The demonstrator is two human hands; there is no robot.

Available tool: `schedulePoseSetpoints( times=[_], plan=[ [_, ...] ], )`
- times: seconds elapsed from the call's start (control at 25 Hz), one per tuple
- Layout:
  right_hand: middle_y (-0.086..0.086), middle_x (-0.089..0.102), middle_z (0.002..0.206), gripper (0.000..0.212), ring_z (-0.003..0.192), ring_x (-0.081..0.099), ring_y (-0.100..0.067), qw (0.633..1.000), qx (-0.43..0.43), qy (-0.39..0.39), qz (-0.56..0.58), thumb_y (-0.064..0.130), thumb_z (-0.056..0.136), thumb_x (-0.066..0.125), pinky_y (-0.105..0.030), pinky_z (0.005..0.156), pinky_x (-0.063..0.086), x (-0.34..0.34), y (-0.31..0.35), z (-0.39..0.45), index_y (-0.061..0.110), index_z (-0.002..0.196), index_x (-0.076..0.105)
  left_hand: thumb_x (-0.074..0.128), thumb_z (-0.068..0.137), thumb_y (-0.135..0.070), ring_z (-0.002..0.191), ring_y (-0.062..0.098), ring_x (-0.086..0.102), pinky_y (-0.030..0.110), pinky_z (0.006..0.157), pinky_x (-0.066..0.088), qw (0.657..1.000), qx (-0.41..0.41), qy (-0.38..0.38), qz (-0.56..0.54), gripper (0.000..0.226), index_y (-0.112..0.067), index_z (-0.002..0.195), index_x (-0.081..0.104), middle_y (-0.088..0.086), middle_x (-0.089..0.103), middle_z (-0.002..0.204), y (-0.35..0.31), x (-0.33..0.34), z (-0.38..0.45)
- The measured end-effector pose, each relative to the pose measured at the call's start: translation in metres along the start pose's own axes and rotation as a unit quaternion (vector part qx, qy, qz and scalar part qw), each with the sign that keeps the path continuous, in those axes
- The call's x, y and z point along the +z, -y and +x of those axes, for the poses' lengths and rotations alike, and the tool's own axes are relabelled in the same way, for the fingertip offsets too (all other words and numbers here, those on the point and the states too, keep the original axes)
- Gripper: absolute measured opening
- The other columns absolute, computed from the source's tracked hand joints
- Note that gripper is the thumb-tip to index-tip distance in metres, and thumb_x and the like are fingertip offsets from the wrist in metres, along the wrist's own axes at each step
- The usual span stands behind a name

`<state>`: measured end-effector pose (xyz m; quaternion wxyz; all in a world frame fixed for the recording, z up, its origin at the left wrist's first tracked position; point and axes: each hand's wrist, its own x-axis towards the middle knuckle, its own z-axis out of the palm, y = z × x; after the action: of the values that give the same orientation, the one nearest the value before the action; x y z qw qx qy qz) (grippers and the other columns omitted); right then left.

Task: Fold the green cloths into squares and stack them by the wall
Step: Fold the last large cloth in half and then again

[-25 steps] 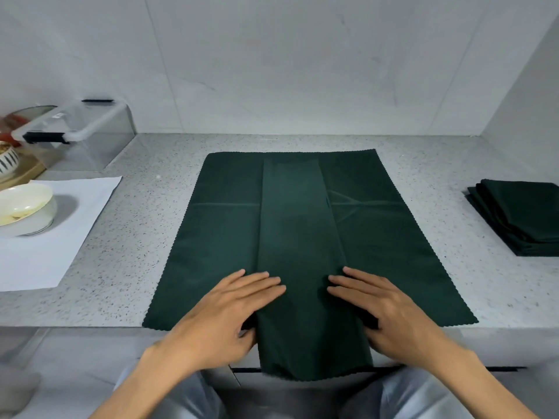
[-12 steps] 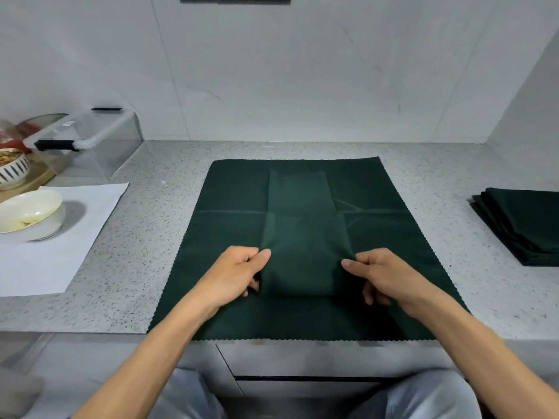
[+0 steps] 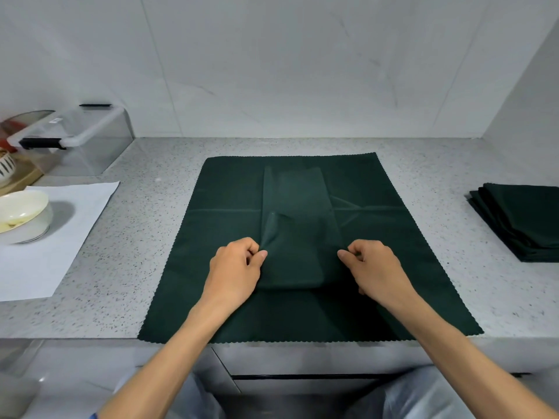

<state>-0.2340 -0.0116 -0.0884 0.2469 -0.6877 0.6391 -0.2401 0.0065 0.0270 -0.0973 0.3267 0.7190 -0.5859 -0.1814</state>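
Dark green cloth [image 3: 302, 237] w/ zigzag edge under fingers [image 3: 257, 255]; grey speckled tabletop [image 3: 145, 237]; white paper [image 3: 60, 237], cream bowl [image 3: 24, 210] left.

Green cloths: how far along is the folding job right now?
Done: a stack of folded cloths lies by the right wall. In hand: the left hand and right hand pinch the narrow folded strip, doubled over. Left: squaring and stacking it, then folding the spread cloth beneath.

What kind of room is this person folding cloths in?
Probably a kitchen. There is a speckled stone countertop against a tiled wall, bowls at the left, and a clear plastic storage box beside them.
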Motion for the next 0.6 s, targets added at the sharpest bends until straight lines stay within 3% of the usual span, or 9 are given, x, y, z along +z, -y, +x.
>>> schedulePoseSetpoints(
  times=[0.08,0.16,0.24,0.32,0.36,0.44,0.48,0.56,0.6],
  plan=[
    [-0.013,0.063,0.058,0.038,0.053,0.061,-0.031,1.000,0.015,-0.007,-0.006,0.034,0.094,0.060,-0.037,0.061,0.054,0.002,0.003,0.000,0.005,0.070,0.054,0.061,0.094,-0.033,0.065,0.022,0.060,0.035,0.066,0.048,0.999,0.004,-0.004,0.034,0.013,-0.023,0.092,0.053,-0.003,0.062,0.061,-0.004,0.001,-0.003],
    [-0.007,0.064,0.060,0.033,0.055,0.062,-0.025,0.999,0.039,-0.016,0.004,0.038,0.092,0.062,-0.035,0.062,0.053,-0.002,0.006,-0.003,0.012,0.074,0.056,0.058,0.094,-0.035,0.075,0.028,0.061,0.037,0.064,0.045,0.992,0.026,-0.027,0.123,0.020,-0.023,0.106,0.049,-0.005,0.064,0.078,-0.006,0.004,-0.007],
    [0.004,0.063,0.070,0.026,0.063,0.061,-0.015,0.996,0.023,-0.088,0.013,0.045,0.089,0.064,-0.032,0.061,0.048,-0.010,0.013,-0.011,0.021,0.085,0.055,0.057,0.094,-0.032,0.074,0.028,0.061,0.034,0.056,0.042,0.969,0.103,-0.100,0.201,0.018,-0.017,0.104,0.055,-0.002,0.063,0.087,-0.012,0.004,-0.011],
    [0.010,0.061,0.084,0.019,0.074,0.057,-0.012,0.968,-0.138,-0.200,-0.061,0.040,0.091,0.061,-0.030,0.061,0.045,-0.014,0.029,-0.016,0.023,0.096,0.056,0.053,0.094,-0.031,0.077,0.025,0.059,0.037,0.059,0.047,0.940,0.216,-0.144,0.222,0.020,-0.014,0.097,0.063,0.001,0.063,0.090,-0.023,0.003,-0.007],
    [0.008,0.061,0.091,0.014,0.080,0.056,-0.014,0.942,-0.239,-0.215,-0.096,0.033,0.094,0.057,-0.032,0.064,0.047,-0.011,0.035,-0.013,0.020,0.099,0.058,0.048,0.093,-0.031,0.083,0.025,0.060,0.038,0.067,0.049,0.926,0.270,-0.126,0.231,0.026,-0.014,0.099,0.065,0.001,0.064,0.095,-0.028,0.006,-0.003],
    [0.001,0.064,0.111,0.026,0.099,0.059,-0.022,0.907,-0.354,-0.144,-0.176,0.030,0.097,0.045,-0.039,0.081,0.052,0.004,0.038,0.006,0.016,0.109,0.063,0.035,0.095,-0.035,0.109,0.023,0.059,0.040,0.091,0.047,0.908,0.316,-0.039,0.272,0.042,-0.014,0.114,0.065,0.002,0.064,0.118,-0.035,0.012,0.007],
    [-0.003,0.060,0.129,0.041,0.118,0.055,-0.025,0.908,-0.350,-0.067,-0.222,0.037,0.098,0.036,-0.043,0.095,0.049,0.012,0.035,0.018,0.015,0.122,0.061,0.027,0.097,-0.038,0.125,0.022,0.051,0.044,0.104,0.040,0.906,0.300,0.012,0.297,0.050,-0.013,0.126,0.060,0.003,0.058,0.134,-0.035,0.015,0.011],
    [0.001,0.026,0.160,0.072,0.149,0.020,-0.021,0.915,-0.267,0.079,-0.290,0.061,0.096,0.012,-0.043,0.119,0.022,0.021,0.021,0.036,0.019,0.150,0.033,0.017,0.101,-0.046,0.149,0.019,0.019,0.049,0.120,0.015,0.912,0.230,0.119,0.317,0.059,-0.017,0.150,0.033,0.002,0.026,0.160,-0.023,0.020,0.016],
    [0.006,0.008,0.164,0.081,0.151,0.003,-0.015,0.920,-0.222,0.128,-0.295,0.068,0.090,0.001,-0.040,0.123,0.008,0.023,0.011,0.041,0.023,0.156,0.016,0.014,0.102,-0.050,0.152,0.015,0.002,0.049,0.122,0.005,0.919,0.195,0.164,0.302,0.061,-0.021,0.156,0.017,-0.002,0.008,0.165,-0.015,0.022,0.017]
  ],
)
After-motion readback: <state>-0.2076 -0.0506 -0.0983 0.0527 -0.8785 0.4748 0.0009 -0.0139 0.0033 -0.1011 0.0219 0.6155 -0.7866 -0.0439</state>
